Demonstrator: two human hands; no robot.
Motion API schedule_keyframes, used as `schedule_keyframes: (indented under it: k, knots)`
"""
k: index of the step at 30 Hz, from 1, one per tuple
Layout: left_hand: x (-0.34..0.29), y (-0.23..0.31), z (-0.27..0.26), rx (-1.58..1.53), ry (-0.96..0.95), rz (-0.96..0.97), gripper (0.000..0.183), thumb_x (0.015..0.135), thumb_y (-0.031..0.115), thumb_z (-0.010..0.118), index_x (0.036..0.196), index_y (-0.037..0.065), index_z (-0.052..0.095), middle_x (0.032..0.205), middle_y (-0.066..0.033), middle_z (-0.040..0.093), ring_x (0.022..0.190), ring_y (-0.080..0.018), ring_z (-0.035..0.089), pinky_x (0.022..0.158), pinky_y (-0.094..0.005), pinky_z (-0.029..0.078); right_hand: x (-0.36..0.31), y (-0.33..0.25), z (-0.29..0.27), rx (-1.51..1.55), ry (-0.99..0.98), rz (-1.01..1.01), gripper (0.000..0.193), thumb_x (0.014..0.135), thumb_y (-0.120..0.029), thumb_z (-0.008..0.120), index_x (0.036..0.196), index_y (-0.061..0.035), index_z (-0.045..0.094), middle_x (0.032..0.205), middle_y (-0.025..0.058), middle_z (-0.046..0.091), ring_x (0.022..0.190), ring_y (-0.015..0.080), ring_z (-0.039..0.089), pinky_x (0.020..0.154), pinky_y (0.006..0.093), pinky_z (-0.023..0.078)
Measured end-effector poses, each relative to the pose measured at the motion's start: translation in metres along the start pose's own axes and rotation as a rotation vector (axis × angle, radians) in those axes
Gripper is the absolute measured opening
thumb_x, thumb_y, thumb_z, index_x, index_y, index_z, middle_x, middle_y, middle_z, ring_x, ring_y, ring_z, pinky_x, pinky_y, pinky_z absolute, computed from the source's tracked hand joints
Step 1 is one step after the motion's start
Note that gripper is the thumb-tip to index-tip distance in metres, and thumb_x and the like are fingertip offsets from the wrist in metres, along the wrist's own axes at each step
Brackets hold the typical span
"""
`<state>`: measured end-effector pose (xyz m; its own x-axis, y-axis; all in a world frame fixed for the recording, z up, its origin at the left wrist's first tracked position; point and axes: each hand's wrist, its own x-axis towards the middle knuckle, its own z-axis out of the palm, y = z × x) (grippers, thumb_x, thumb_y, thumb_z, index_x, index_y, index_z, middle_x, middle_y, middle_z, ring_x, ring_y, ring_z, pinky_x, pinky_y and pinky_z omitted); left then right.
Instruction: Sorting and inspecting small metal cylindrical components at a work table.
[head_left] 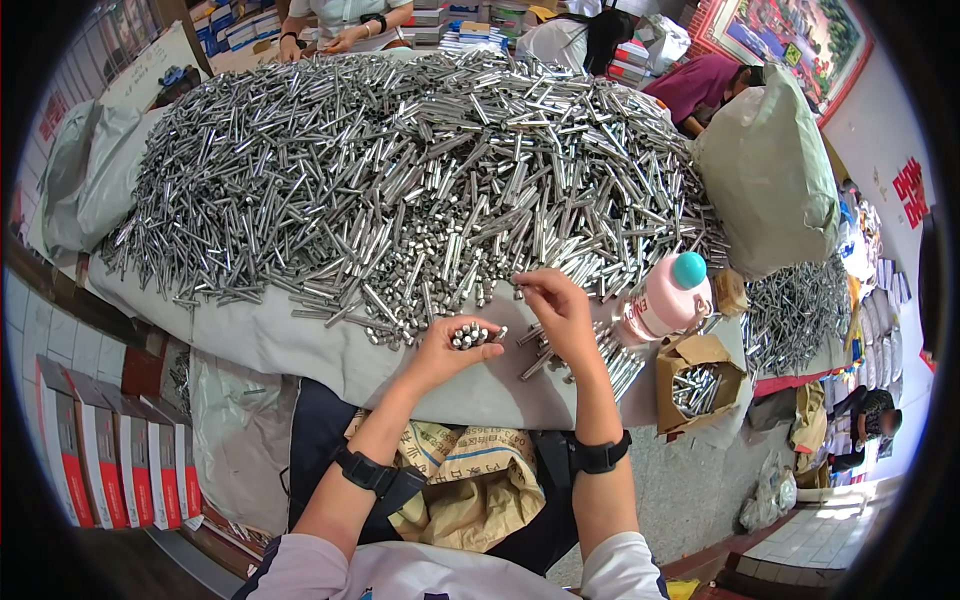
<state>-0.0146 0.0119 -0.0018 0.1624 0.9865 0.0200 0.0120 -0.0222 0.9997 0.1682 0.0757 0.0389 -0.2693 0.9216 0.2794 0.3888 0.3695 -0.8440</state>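
Pink bottle (655,305), near right end of worktop (260,340): reddish lettering. Brown paper sack (470,475), below near edge: dark printed characters, digits. White wall (868,130), beyond right edge: red character sign (910,192).

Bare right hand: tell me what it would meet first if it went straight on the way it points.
The bare right hand would probably meet the heap of slim, silvery metal rods first, though depth is unclear.
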Motion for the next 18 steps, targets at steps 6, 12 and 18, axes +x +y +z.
schedule_keyframes:
  k: [6,12,18]
  knots:
    - [0.002,0.0,0.002,0.037,0.018,0.11,0.023,0.074,0.013,0.079,0.091,0.002,0.067,0.088,-0.0028,0.067,0.08,-0.009,0.061,0.075,-0.0241,0.049,-0.015,-0.021,-0.013,0.581,-0.199,0.115,0.016,0.088,-0.006,0.061,0.101,0.0013,0.065,0.097,0.0039,0.064,0.081,0.0098,0.058,0.074,0.0246,0.047]
    - [0.0,-0.003,0.001,-0.112,0.012,0.003,0.023,0.074,0.012,0.078,0.09,0.001,0.066,0.086,-0.0029,0.067,0.079,-0.0081,0.061,0.073,-0.0228,0.048,-0.019,-0.03,-0.021,0.172,-0.281,-0.088,0.018,0.08,0.001,0.062,0.098,-0.0006,0.065,0.091,0.0093,0.06,0.083,0.0202,0.06,0.072,0.0289,0.048]
    - [0.001,0.001,0.003,0.023,0.017,-0.005,0.019,0.074,0.011,0.078,0.087,0.001,0.068,0.087,-0.0028,0.067,0.08,-0.0081,0.061,0.073,-0.0233,0.048,-0.023,-0.041,-0.016,0.032,-0.268,-0.141,0.02,0.077,0.005,0.061,0.096,-0.0005,0.064,0.09,0.0109,0.061,0.083,0.0251,0.061,0.072,0.0314,0.049]
